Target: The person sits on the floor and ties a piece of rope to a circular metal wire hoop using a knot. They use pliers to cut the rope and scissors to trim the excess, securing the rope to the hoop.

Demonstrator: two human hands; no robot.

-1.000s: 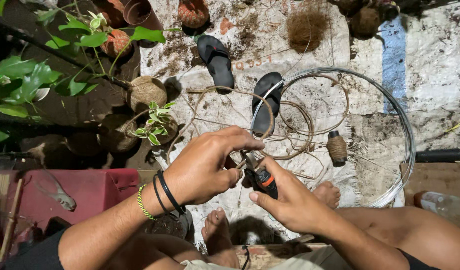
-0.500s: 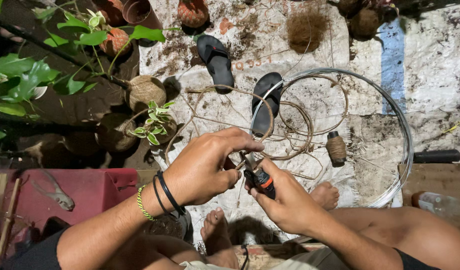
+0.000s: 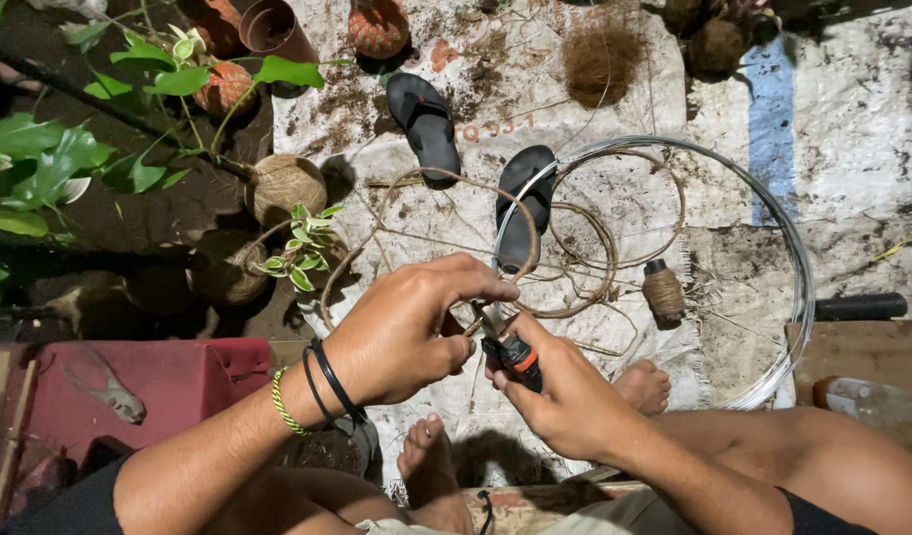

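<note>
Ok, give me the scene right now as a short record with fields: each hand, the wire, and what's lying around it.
left hand: closed over a thin wire by the tool's tip
right hand: wrapped round pliers with black and orange handles
wire coil: large silver loop lying on the white woven sheet
twine spool: inside the coil, lying on the sheet
sandals: two black ones, apart
plants: small potted ones at left

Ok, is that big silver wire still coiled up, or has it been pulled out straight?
Coiled. The silver wire lies in a large ring on the white sheet, looping round a sandal and the twine spool.
</note>
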